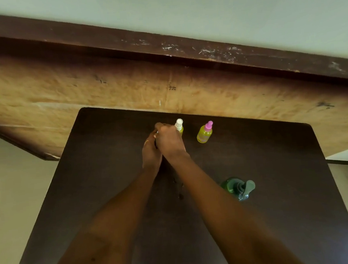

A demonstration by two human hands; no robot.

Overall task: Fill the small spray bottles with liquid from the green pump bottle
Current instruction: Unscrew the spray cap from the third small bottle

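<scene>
Both forearms (117, 219) reach across the dark table (275, 161) to its far middle, where the left hand (150, 152) and right hand (168, 141) meet. Their fingers curl close over something small and hidden; whether they grip a bottle or a cap I cannot tell. Any cap wants turning squarely, with its bottle kept upright.

The white-capped spray bottle (179, 125) stands just behind the right hand, the pink-capped spray bottle (204, 132) nearby. Both show yellow-green liquid. The green pump bottle (239, 188) stands well apart, nearer on the right.
</scene>
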